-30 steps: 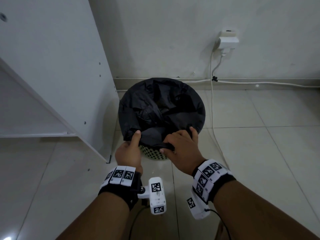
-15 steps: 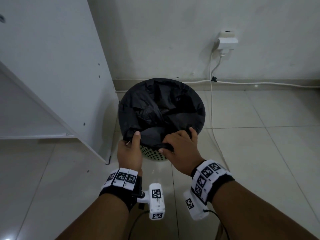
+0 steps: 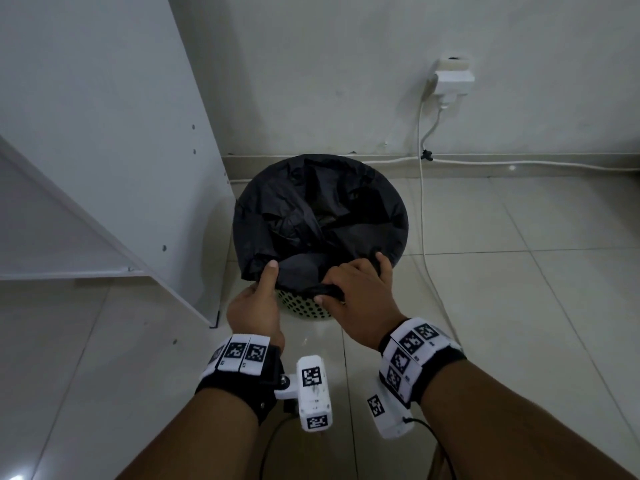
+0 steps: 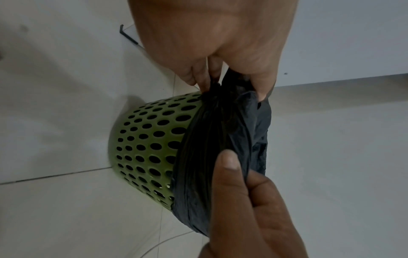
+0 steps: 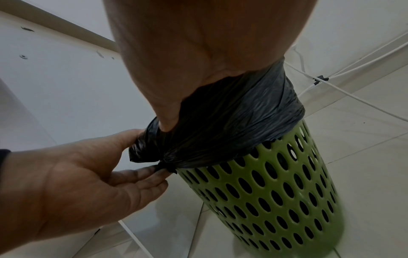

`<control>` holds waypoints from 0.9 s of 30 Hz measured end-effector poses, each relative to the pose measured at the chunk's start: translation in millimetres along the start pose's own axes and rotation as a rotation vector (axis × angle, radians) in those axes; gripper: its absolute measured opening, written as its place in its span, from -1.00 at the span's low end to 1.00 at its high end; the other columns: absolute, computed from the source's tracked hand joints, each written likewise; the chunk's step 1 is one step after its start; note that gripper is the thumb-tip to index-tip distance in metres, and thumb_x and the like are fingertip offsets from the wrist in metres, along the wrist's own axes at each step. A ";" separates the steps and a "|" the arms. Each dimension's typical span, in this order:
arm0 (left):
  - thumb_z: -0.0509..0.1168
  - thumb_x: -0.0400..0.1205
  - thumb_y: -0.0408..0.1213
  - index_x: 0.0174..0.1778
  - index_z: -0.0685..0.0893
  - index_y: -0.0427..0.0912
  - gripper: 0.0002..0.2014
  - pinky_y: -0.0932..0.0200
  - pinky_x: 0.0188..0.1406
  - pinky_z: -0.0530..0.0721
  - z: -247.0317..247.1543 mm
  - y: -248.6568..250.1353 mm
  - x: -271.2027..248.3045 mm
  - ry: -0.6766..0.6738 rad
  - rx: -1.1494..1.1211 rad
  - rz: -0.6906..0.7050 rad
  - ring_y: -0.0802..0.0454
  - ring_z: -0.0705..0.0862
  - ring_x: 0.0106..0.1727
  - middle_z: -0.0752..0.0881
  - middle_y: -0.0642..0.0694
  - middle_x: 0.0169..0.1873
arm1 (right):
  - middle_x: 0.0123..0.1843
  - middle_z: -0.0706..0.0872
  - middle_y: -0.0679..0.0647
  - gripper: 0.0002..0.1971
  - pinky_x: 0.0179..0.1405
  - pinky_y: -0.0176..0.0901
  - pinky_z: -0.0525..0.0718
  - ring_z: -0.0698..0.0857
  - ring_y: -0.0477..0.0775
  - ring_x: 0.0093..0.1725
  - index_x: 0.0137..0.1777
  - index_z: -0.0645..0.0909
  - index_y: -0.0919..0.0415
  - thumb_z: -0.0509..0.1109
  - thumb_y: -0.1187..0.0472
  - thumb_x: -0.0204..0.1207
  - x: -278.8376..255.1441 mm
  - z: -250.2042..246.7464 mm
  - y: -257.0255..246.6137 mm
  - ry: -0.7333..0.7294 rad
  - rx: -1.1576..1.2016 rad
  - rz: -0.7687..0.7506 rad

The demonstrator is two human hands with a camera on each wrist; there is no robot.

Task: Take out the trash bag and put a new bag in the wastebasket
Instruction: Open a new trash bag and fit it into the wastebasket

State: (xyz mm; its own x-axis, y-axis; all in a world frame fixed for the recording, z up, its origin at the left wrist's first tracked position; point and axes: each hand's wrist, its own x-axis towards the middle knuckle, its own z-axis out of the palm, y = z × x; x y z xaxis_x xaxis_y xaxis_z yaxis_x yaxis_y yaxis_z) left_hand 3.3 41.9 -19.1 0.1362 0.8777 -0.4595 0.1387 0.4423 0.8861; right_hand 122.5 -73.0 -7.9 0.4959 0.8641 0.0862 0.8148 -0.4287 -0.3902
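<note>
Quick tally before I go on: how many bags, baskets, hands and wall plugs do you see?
Black trash bag: 1
Green perforated wastebasket: 1
Hands gripping the bag's edge: 2, left hand and right hand
White wall plug: 1
Total: 5

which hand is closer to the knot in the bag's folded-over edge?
Left. The left hand has its fingertips on the knot in the black trash bag at the green wastebasket rim. The right hand grips the bag edge just beside it.
</note>
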 end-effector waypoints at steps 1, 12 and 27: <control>0.43 0.57 0.20 -0.25 0.70 -0.29 -0.48 0.19 -0.38 0.47 -0.4 0.6 -0.5 0.012 0.018 0.013 -0.02 0.53 -0.32 0.58 -0.15 -0.39 | -0.12 0.63 -0.22 -0.73 0.64 0.23 -0.15 0.53 -0.02 0.23 -0.04 0.58 -0.12 0.27 -0.26 0.49 0.1 0.4 -0.1 0.004 -0.002 -0.003; 0.45 0.57 0.08 -0.42 0.73 -0.10 -0.63 0.11 -0.24 0.56 0.7 5.4 10.1 -0.053 0.005 -0.023 -0.03 0.64 -0.28 0.74 -0.09 -0.35 | -0.14 0.62 -0.22 -0.70 0.61 0.25 -0.10 0.56 0.00 0.19 -0.03 0.57 -0.13 0.18 -0.28 0.47 1.8 4.6 0.5 0.038 -0.015 -0.018; 0.48 0.53 0.11 -0.25 0.66 -0.05 -0.70 -0.13 0.12 0.72 3.0 2.6 11.3 0.017 0.015 0.119 -0.13 0.73 -0.08 0.74 -0.01 -0.23 | -0.13 0.63 -0.20 -0.66 0.62 0.25 -0.10 0.55 -0.01 0.19 -0.01 0.57 -0.12 0.14 -0.29 0.46 2.0 2.3 -1.5 0.029 -0.030 -0.011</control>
State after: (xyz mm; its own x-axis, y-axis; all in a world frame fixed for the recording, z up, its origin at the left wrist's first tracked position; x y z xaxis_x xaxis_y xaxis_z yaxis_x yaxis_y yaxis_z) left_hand 8.1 52.5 -22.2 0.1361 0.9268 -0.3501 0.1376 0.3322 0.9331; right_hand 121.6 -70.0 -9.3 0.4952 0.8609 0.1166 0.8284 -0.4276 -0.3618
